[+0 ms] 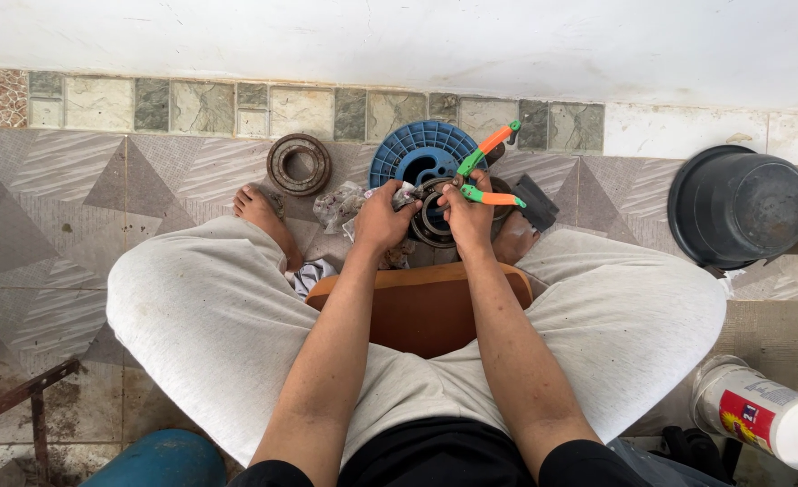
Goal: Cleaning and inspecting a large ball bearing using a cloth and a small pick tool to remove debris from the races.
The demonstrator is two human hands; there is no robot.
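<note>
From the head camera I look straight down over my own knees, seated on a low brown stool (421, 307) on a tiled floor (65, 198). My left hand (382, 219) is closed around the left edge of a round metal stator ring (433, 221) held between my feet, fingers curled over what looks like crumpled wrapping beside it. My right hand (465, 215) is clamped on a pair of pliers with orange and green handles (489, 167); the handles stand spread apart, pointing up and to the right, while the nose sits at the ring's upper rim. I cannot tell what the nose grips. The two hands sit close together, just above the stool's front edge.

Just behind the ring lies a blue plastic spool (417, 153), partly hidden by the hands. To its left, near my bare foot, rests a second rusty metal ring (299, 164), well apart from the work. Far right, an upturned black bucket (740, 207) stands by the wall, and a white canister with a red label (760, 410) lies tilted at the lower right.
</note>
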